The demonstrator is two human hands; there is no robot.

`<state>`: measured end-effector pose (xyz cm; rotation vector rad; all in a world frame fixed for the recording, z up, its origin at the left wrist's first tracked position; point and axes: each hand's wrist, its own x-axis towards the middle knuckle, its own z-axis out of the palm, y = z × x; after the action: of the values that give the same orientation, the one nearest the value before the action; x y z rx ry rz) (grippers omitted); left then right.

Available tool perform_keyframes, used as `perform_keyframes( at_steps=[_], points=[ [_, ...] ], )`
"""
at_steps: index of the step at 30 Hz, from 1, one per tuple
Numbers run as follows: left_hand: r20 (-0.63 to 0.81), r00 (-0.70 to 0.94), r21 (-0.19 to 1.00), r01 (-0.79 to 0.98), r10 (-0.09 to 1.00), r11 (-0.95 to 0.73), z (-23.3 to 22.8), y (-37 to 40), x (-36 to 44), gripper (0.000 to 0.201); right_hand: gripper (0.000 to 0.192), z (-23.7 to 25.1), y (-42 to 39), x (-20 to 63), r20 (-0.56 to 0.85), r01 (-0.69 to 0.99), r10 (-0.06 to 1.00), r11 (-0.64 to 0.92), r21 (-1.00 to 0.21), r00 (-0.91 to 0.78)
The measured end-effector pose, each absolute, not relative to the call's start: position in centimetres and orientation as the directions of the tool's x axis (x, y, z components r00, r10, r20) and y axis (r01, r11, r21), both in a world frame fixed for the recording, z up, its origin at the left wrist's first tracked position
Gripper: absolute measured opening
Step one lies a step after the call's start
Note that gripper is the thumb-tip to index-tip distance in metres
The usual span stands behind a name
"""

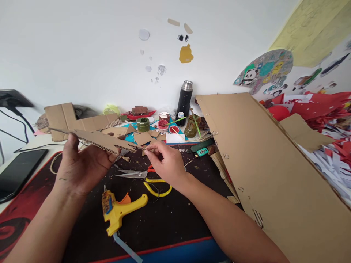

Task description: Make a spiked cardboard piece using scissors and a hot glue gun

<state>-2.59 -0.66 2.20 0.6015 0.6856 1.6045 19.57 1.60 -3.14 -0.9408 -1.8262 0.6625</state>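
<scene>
1. The right hand [167,164] has its thumb and first finger pressed together on the pointed tip of the long brown strip of corrugated cardboard [105,141]. The tip is tiny, so I cannot tell if the fingers also pinch a small bit of something else.
2. The left hand [82,166] holds the same strip from under, near its middle. The fingers curl up around it and the thumb sits on top at the far edge.
3. The strip is up in the air above the dark desk mat [164,219], at about 10 o'clock from the mat's middle.
4. I think the strip is very light and a bit stiff. It can bend or crease along its ridges, and the thin tip looks easy to crush. The wide middle part looks like the safest place to hold it.
5. At 6 o'clock from the hands lies the yellow glue gun [117,210]. Just beside the right hand lie the orange-handled scissors [135,173] and the yellow-handled tool [157,188], which the wrist partly hides.
6. At 3 o'clock leans the big flat cardboard sheet [274,164]. It covers what is behind it, and its lower part is cut off.
7. At 12 o'clock stand the black flask [184,100] and small paint pots [163,125], too small to make out well.
</scene>
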Motion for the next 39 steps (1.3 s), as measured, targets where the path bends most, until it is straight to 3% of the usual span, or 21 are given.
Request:
perform_keyframes(
  at_steps=[15, 23, 39],
  points=[
    [0.009, -0.169, 0.746, -0.655, 0.986, -0.119, 2.23, -0.37, -2.68, 0.075, 0.021, -2.96, 1.69, 19.78, 0.537, 0.300, 0.798, 0.602, -0.740, -0.275],
    [0.006, -0.160, 0.738, -0.665, 0.987, -0.112, 2.11, -0.39, -2.75, 0.074, 0.023, -3.08, 1.95, 19.59, 0.469, 0.182, 0.858, 0.506, -0.843, -0.212],
    [0.017, -0.154, 0.729, -0.675, 0.988, -0.118, 2.40, -0.42, -2.39, 0.077, 0.022, -2.99, 1.90, 19.49, 0.429, 0.179, 0.883, 0.461, -0.869, -0.190]
  ],
)
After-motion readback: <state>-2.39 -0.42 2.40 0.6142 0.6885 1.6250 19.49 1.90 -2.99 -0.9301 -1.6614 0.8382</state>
